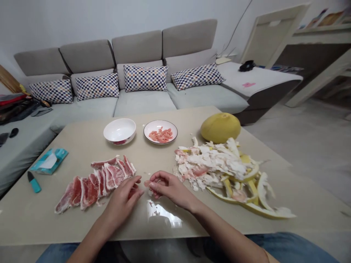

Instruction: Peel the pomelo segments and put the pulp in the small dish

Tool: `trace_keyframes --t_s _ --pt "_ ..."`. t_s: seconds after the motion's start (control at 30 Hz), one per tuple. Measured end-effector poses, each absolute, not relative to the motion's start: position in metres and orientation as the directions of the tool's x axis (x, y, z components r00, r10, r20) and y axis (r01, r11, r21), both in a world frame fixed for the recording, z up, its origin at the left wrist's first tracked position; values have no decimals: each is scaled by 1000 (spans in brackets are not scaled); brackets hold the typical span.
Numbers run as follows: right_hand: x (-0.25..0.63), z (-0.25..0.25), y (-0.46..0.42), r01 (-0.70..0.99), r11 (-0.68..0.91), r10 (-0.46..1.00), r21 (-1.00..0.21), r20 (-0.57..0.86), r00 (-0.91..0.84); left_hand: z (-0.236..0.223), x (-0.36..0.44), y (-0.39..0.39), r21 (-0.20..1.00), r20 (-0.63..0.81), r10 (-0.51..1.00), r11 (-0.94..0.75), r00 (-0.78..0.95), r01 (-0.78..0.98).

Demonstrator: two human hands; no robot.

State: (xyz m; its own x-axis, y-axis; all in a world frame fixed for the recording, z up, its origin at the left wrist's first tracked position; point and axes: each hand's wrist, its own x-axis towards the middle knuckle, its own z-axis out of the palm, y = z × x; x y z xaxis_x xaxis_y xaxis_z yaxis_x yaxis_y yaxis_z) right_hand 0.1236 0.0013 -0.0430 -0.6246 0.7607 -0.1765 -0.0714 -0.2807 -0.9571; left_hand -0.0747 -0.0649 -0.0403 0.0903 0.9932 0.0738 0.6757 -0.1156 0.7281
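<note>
My left hand (123,199) and my right hand (167,187) meet over the table's near middle, fingers pinched around a small piece of pink pomelo flesh (147,183). Just left of my left hand lies a row of several peeled pink pomelo segments (95,180). To the right of my right hand sits a heap of white pith and yellow peel (227,171). Behind it rests a whole yellow pomelo (221,127).
A white bowl (120,130) and a small plate with pink pulp bits (160,132) stand toward the far side of the beige table (82,142). A teal tissue pack (49,160) and a teal marker (34,182) lie at the left. A grey sofa with checked cushions (145,77) stands behind.
</note>
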Motion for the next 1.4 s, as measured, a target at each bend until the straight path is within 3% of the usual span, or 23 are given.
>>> trace_keyframes --t_s 0.1,0.23,0.47,0.6,1.07,1.4 --pt "122 -34 6 -57 -232 765 -971 -146 -627 -20 -65 -52 866 -9 999 -19 54 500" --pt "119 -22 19 -60 -202 780 -978 -123 -614 -3 -59 -25 961 -86 992 59 89 269" --pt "115 -21 44 -137 -158 843 -978 -61 -535 3 -57 15 997 -54 998 53 22 53" --pt "117 -22 67 -157 -159 850 -975 -54 -524 1 -55 39 991 -115 992 118 56 -58" --pt "152 -37 167 -121 -192 854 -974 -105 -510 -24 -42 149 932 -233 956 271 176 -240" --pt "153 -46 226 92 -70 962 -993 -92 -258 -37 -27 205 948 -230 971 240 70 -211"
